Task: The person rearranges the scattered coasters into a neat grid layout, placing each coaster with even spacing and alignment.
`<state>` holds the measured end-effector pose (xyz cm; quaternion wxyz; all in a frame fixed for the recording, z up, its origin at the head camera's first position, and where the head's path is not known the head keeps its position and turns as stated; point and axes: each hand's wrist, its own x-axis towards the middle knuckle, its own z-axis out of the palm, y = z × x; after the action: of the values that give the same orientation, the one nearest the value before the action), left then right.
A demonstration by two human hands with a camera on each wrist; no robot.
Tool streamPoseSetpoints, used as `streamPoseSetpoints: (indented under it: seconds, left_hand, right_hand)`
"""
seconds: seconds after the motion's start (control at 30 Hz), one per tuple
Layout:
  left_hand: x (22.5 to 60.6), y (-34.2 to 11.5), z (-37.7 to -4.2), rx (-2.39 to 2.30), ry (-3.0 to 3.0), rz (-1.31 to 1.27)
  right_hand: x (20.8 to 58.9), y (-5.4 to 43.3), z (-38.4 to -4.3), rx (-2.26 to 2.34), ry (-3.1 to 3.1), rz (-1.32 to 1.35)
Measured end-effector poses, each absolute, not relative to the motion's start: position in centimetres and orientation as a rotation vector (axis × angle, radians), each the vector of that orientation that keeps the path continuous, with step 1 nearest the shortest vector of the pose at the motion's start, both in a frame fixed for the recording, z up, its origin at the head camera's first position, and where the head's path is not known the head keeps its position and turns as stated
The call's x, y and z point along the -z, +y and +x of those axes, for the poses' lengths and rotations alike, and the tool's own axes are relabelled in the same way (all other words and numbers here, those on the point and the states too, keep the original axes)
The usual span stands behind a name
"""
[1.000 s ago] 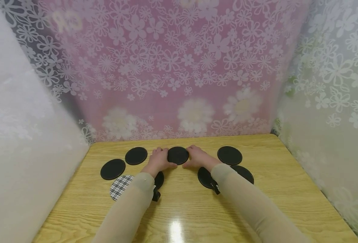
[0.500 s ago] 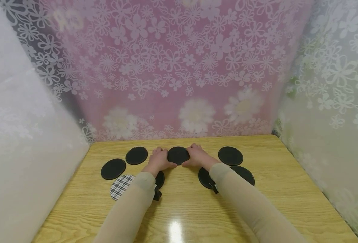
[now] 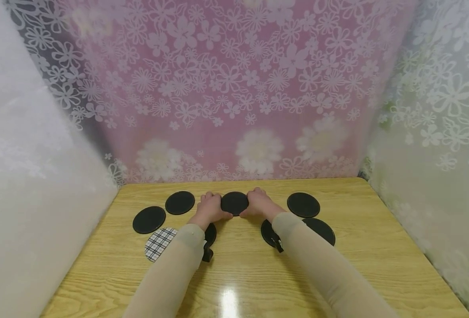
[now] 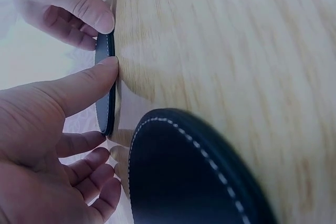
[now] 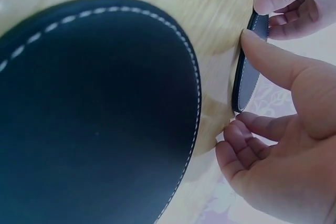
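Note:
A round black coaster [image 3: 234,203] with white edge stitching lies near the table's back edge, between both hands. My left hand [image 3: 210,209] holds its left side, thumb on the near rim and index finger at the rim farther round. On the other side my right hand [image 3: 260,204] grips it the same way. In the left wrist view the coaster [image 4: 103,93] appears edge-on, close over the wood. The right wrist view shows the right thumb and index finger on the coaster's edge [image 5: 249,80], the other fingers curled loosely.
Under the left wrist lies a black coaster [image 3: 210,235], and another coaster [image 3: 268,233] is partly covered by the right wrist. Further left are two black coasters and a plaid coaster [image 3: 159,243]. Two more black ones [image 3: 303,204] lie right. Flowered curtains [image 3: 234,88] enclose the wooden table [image 3: 242,269].
The hands and the coaster between them stay in place; only the head view shifts very slightly.

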<state>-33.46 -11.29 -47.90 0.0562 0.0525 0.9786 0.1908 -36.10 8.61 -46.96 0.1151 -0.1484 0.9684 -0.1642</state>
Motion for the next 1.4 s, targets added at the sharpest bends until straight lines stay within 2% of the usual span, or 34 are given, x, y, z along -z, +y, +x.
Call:
streamPoseSetpoints:
  seconds: [0.3, 0.8, 1.4]
  left_hand:
    - [47.9, -10.9, -33.1, -0.674, 2.953, 0.151]
    - [48.8, -10.2, -33.5, -0.760, 2.961, 0.140]
    - [47.5, -6.9, -32.6, -0.810, 2.992, 0.238]
  right_hand:
    - [46.9, 8.5, -36.1, 0.553, 2.797, -0.333]
    - [46.6, 9.8, -35.4, 0.813, 2.732, -0.370]
    - [45.3, 13.9, -35.2, 0.790, 2.794, -0.418]
